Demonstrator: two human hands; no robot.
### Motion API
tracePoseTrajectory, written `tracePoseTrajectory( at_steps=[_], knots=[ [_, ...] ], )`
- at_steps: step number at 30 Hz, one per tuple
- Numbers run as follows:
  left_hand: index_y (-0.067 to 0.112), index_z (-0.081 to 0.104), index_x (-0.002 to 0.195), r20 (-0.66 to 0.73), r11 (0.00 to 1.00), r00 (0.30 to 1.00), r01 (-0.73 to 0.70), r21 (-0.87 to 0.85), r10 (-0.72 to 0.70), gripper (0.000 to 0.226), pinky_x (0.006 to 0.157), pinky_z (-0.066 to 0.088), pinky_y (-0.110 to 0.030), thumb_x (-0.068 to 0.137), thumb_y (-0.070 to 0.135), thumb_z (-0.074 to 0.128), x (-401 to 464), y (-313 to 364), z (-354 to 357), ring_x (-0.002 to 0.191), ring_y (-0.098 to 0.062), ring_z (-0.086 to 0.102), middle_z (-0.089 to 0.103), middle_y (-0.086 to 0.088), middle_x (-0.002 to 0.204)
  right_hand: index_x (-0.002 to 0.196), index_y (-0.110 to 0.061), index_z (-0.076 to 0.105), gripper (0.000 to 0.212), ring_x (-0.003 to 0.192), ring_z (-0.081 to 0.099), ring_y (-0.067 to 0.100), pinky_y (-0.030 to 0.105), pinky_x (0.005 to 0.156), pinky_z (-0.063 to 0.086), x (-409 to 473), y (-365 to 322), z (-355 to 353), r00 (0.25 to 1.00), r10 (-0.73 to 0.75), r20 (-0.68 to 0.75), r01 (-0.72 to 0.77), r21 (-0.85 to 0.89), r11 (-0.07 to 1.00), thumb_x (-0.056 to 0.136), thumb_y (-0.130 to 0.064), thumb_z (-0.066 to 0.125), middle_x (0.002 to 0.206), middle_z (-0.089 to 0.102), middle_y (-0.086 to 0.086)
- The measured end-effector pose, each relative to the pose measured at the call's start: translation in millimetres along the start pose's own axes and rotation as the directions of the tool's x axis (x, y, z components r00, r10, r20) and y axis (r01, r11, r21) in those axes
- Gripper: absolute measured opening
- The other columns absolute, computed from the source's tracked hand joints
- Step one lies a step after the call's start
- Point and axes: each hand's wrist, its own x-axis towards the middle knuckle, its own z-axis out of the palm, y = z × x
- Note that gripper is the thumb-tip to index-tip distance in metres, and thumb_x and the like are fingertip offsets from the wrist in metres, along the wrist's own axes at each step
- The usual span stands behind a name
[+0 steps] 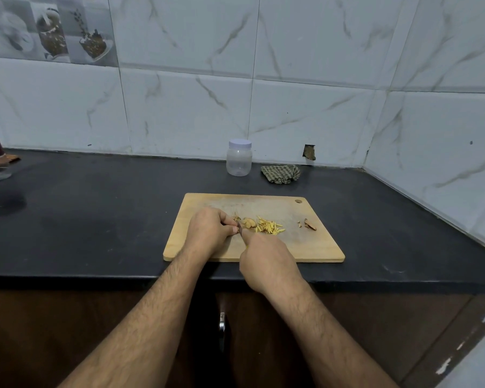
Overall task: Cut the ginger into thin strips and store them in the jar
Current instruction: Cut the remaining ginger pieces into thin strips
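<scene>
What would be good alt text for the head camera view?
Two hands cut ginger on a wooden cutting board: the left hand steadies it, the right hand grips a knife. Cut strips lie beside; a lidded jar stands behind.

Pale yellow ginger strips (pixel 270 228) on a light tan wooden cutting board (pixel 314 245); black desk (pixel 95 219); clear jar (pixel 239 161) with white lid (pixel 240 143); green-checked cloth (pixel 280 173); white grey-veined marble-pattern wall tiles (pixel 305 107).
</scene>
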Motion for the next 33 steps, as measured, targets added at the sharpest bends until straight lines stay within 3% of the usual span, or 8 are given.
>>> tracePoseTrajectory(
  at_steps=[5,10,19,25,33],
  knots=[
    [0.02,0.077,0.085,-0.012,1.0,1.0,0.003,0.019,-0.003,0.003,0.059,0.036,-0.011,0.082,0.02,0.077,0.1,-0.5,-0.2,0.079,-0.002,0.058,0.074,0.008,0.092,0.145,-0.024,0.044,0.055,0.115,0.056,0.025,0.033,0.084,0.048,3.7,-3.7,-1.2,1.0,0.02,0.008,-0.02,-0.021,1.0,0.092,-0.008,0.049,0.129,0.057,0.007],
    [0.019,0.077,0.085,-0.014,0.998,1.0,0.022,0.059,-0.021,0.007,0.068,0.042,-0.022,0.082,0.025,0.078,0.1,1.2,-1.1,0.084,-0.007,0.062,0.073,0.008,0.089,0.142,-0.022,0.044,0.052,0.102,0.057,0.025,0.034,0.071,0.046,-8.6,3.5,0.1,1.0,-0.011,0.015,0.013,-0.076,0.997,0.092,-0.007,0.047,0.115,0.057,0.007],
    [0.018,0.076,0.084,-0.001,1.0,1.0,0.012,0.028,-0.012,0.003,0.072,0.042,-0.022,0.083,0.021,0.076,-1.7,0.1,-1.3,0.083,-0.006,0.06,0.072,0.008,0.09,0.148,-0.028,0.038,0.056,0.1,0.059,0.024,0.037,0.076,0.055,-21.5,10.2,-0.6,0.999,0.019,0.029,-0.018,-0.03,0.999,0.095,-0.014,0.049,0.108,0.062,0.005],
    [0.019,0.074,0.08,0.001,1.0,1.0,0.003,0.029,-0.003,0.004,0.073,0.043,-0.024,0.084,0.02,0.076,-0.5,-0.8,-0.2,0.085,-0.007,0.062,0.073,0.007,0.091,0.146,-0.031,0.039,0.058,0.093,0.057,0.024,0.034,0.069,0.048,-18.0,9.0,-1.8,1.0,0.014,-0.025,-0.014,0.022,1.0,0.092,-0.01,0.044,0.104,0.062,0.004],
    [0.017,0.077,0.084,-0.023,0.999,1.0,0.005,0.045,-0.004,0.005,0.072,0.044,-0.024,0.083,0.022,0.077,-0.7,-2.2,0.1,0.085,-0.008,0.062,0.074,0.007,0.091,0.146,-0.026,0.039,0.055,0.102,0.057,0.025,0.034,0.073,0.045,-12.8,5.4,0.7,0.998,-0.032,-0.045,0.033,0.003,0.999,0.094,-0.011,0.046,0.114,0.061,0.005]
  ],
)
